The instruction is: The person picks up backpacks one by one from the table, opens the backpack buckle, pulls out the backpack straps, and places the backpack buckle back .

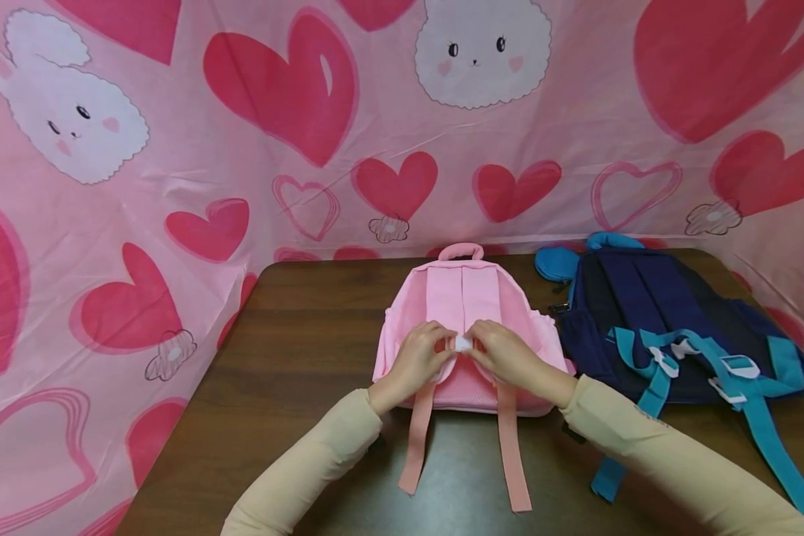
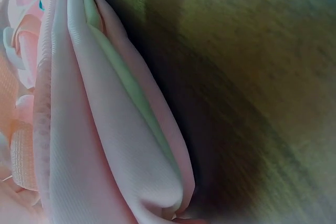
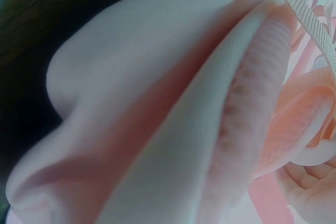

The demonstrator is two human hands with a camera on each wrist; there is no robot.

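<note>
A pink backpack point(image 1: 462, 298) lies on the table with its shoulder straps facing up. Over its middle, both hands pinch a small white buckle point(image 1: 464, 343), the left hand point(image 1: 418, 356) from the left and the right hand point(image 1: 507, 353) from the right. Two loose webbing ends point(image 1: 417, 447) hang toward the near edge. The bag's pink side point(image 2: 105, 108) fills much of the left wrist view. In the right wrist view the pink fabric point(image 3: 131, 77) covers most of the frame, with some curled fingers point(image 3: 315, 182) at lower right.
A dark blue backpack point(image 1: 670, 298) with teal straps point(image 1: 703, 357) and white buckles lies right of the pink one, a round blue pouch point(image 1: 557, 263) beside its top. Below is a dark wooden table point(image 1: 295, 335); behind hangs a pink cloth point(image 1: 375, 112) with hearts.
</note>
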